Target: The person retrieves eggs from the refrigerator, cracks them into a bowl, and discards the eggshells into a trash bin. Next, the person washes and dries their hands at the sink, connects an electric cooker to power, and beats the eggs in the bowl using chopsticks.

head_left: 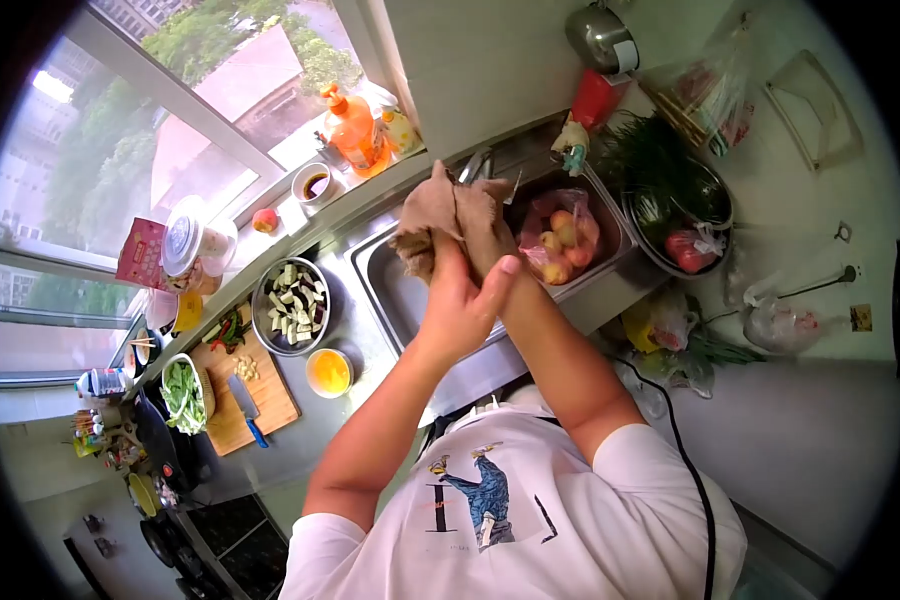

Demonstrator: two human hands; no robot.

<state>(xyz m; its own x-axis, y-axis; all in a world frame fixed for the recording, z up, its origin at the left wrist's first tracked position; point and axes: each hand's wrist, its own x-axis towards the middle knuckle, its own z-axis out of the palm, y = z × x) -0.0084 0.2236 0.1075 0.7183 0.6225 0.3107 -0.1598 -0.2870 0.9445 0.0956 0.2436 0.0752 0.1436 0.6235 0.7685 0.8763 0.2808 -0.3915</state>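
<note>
A crumpled brown cloth (432, 215) is bunched around both my hands above the sink (398, 310). My left hand (460, 305) grips it, thumb sticking out to the right and fingertips hidden by the fabric. Folds cover most of my right hand; only the right wrist (518, 290) shows clearly below them, and its fingers cannot be seen. Just behind the cloth is the metal faucet (478, 163). In the right basin, a pinkish plastic bag (582, 228) holds several round yellow-red fruits (562, 228).
Left of the sink are a bowl of cut eggplant (295, 310), a bowl of yellow liquid (329, 372) and a cutting board (270, 400) with a knife (242, 396). An orange pump bottle (352, 125) stands on the sill. A greens-filled basin (725, 215) sits right.
</note>
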